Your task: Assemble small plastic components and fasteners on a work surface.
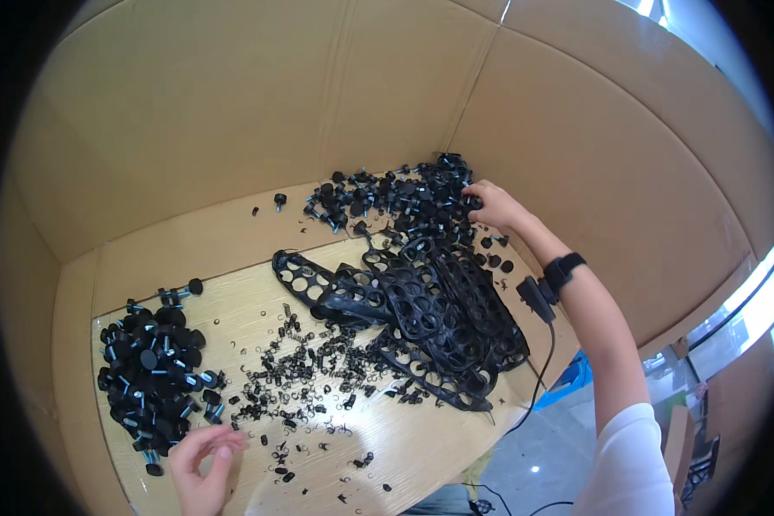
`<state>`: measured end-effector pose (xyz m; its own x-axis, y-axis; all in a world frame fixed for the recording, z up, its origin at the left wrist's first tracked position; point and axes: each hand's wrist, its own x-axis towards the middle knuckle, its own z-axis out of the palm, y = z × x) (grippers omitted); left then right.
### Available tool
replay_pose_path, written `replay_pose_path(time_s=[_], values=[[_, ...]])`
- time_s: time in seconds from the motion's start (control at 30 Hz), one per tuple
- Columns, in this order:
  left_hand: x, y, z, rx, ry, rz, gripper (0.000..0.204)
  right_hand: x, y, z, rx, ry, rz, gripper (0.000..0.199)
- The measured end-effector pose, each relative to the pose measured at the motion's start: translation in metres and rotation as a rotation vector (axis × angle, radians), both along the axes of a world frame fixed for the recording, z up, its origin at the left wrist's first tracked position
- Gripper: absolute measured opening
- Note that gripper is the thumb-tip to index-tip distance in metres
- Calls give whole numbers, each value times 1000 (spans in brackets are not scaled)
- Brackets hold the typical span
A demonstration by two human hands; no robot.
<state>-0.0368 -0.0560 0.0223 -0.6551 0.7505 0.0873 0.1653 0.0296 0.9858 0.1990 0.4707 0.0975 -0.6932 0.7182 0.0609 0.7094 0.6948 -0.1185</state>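
Note:
My right hand (493,205) reaches far across the wooden table (421,447) into a heap of black screw knobs (404,199) at the back, its fingers curled on the knobs there. Whether it has one pinched I cannot tell. My left hand (202,460) hovers at the near left edge, fingers loosely apart, holding nothing that shows. It is just beside a second heap of black knobs with blue threaded ends (153,365). Scattered small black springs (301,365) cover the table's middle.
Several black plastic trays with round holes (430,314) lie stacked and overlapping at centre right. Tall cardboard walls (232,112) enclose the table at the back and both sides. A black band and small device with a cable (542,288) sit on my right wrist.

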Motion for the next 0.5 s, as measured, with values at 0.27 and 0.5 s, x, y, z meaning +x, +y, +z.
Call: replay_pose_path(time_s=[0.27,0.5], values=[[-6,-2,4,-67,-49,-114,25,-29,73,-35,141,-80,-244,70],[-11,0,-7,-128,0,-99,25,-50,110,-58,245,-153,-303,71]])
